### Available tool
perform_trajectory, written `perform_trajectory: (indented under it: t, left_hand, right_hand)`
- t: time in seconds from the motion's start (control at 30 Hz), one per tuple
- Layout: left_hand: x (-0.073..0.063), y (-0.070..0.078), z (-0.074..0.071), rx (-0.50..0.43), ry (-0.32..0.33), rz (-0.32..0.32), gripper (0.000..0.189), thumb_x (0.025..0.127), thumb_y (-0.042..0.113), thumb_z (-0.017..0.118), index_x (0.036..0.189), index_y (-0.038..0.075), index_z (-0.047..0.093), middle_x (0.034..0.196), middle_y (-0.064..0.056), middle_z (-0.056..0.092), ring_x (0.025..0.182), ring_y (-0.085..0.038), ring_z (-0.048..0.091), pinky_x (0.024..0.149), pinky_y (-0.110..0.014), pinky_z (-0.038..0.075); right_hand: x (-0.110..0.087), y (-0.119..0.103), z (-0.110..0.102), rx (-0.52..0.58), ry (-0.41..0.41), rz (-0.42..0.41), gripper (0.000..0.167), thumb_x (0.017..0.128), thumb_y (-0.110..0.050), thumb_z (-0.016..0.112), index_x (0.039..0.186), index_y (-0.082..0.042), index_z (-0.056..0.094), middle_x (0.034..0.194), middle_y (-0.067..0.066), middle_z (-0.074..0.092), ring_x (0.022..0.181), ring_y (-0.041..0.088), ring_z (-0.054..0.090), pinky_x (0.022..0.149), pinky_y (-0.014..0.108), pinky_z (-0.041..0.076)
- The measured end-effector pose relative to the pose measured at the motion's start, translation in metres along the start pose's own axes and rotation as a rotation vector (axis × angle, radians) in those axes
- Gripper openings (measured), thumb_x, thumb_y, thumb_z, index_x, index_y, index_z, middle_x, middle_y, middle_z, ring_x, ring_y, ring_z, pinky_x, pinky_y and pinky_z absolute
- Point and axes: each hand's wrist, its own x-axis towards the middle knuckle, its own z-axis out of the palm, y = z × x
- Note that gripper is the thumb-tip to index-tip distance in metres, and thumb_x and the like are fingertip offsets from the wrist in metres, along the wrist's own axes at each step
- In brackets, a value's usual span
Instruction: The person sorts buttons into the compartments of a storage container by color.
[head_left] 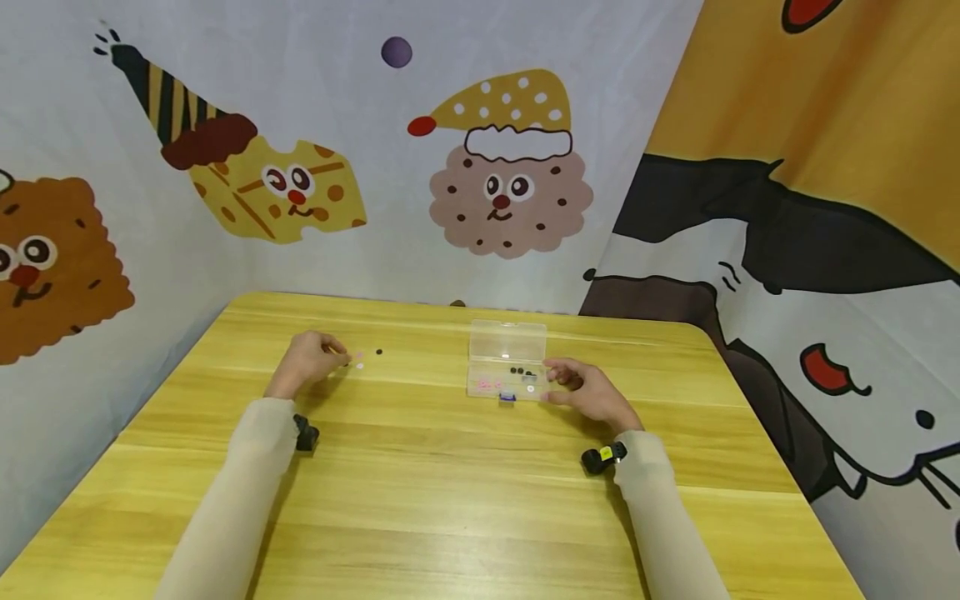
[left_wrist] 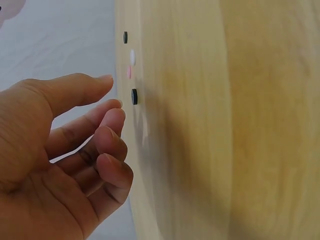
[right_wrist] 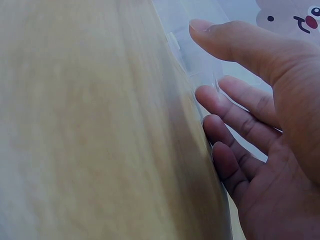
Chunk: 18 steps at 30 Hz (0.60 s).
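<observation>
My left hand [head_left: 309,360] hovers at the left of the table, its thumb and loosely bent fingers apart with nothing between them. Just past the fingertips lies a small black disc [left_wrist: 134,96]. Beyond it are a pink disc [left_wrist: 129,72], a white disc [left_wrist: 132,57] and another black disc [left_wrist: 125,37]. My right hand [head_left: 588,390] holds the right end of a clear plastic box [head_left: 480,393], thumb at the front corner and fingers toward the back. The lid [head_left: 507,340] stands raised. Inside are pink pieces [head_left: 484,384], black pieces [head_left: 517,371] and a white piece [head_left: 531,388].
The box stands on a wood-grain table [head_left: 450,500], with a blue latch [head_left: 507,398] at its front. Behind the table hangs a cloth [head_left: 337,267] printed with cartoon figures. Each wrist carries a small black camera.
</observation>
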Motion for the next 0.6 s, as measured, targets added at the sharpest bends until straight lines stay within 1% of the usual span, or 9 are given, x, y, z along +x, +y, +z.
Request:
perform_trajectory:
  t: [0.1, 0.23, 0.37, 0.6]
  left_hand:
    - [0.0006, 0.0003, -0.0010, -0.010, -0.019, -0.015, 0.033, 0.100, 0.026, 0.066, 0.119, -0.001, 0.070, 0.114, -0.022, 0.066, 0.090, -0.027, 0.059, 0.070, -0.032, 0.049]
    - [0.0007, -0.0006, -0.0030, -0.017, -0.038, -0.030, 0.029, 0.098, 0.022, 0.068, 0.117, -0.001, 0.070, 0.110, -0.020, 0.066, 0.088, -0.025, 0.057, 0.070, -0.032, 0.048]
    - [0.0027, -0.0020, -0.0026, -0.004, -0.046, -0.016, 0.026, 0.097, 0.018, 0.068, 0.115, -0.001, 0.071, 0.108, -0.019, 0.066, 0.086, -0.025, 0.057, 0.069, -0.031, 0.048]
    - [0.0067, -0.0031, 0.0024, 0.020, -0.037, 0.013, 0.020, 0.096, 0.013, 0.068, 0.108, -0.003, 0.072, 0.100, -0.018, 0.067, 0.080, -0.023, 0.057, 0.066, -0.030, 0.048]
  right_hand:
    - [-0.0006, -0.0002, -0.0005, -0.002, -0.003, -0.004, 0.062, 0.085, -0.039, 0.085, 0.140, -0.025, 0.062, 0.120, -0.002, 0.066, 0.104, 0.023, 0.056, 0.094, 0.039, 0.046]
    - [0.0000, -0.0011, -0.0004, -0.005, -0.002, -0.014, 0.061, 0.085, -0.038, 0.085, 0.140, -0.024, 0.062, 0.120, -0.001, 0.067, 0.104, 0.023, 0.056, 0.094, 0.039, 0.047]
    - [0.0006, -0.0009, -0.0006, -0.005, 0.001, -0.014, 0.061, 0.085, -0.038, 0.085, 0.140, -0.024, 0.062, 0.120, -0.001, 0.067, 0.104, 0.023, 0.056, 0.095, 0.039, 0.047]
    - [-0.0013, -0.0015, -0.0007, -0.007, 0.001, -0.011, 0.063, 0.085, -0.037, 0.085, 0.141, -0.022, 0.061, 0.121, 0.000, 0.067, 0.105, 0.023, 0.056, 0.094, 0.039, 0.047]
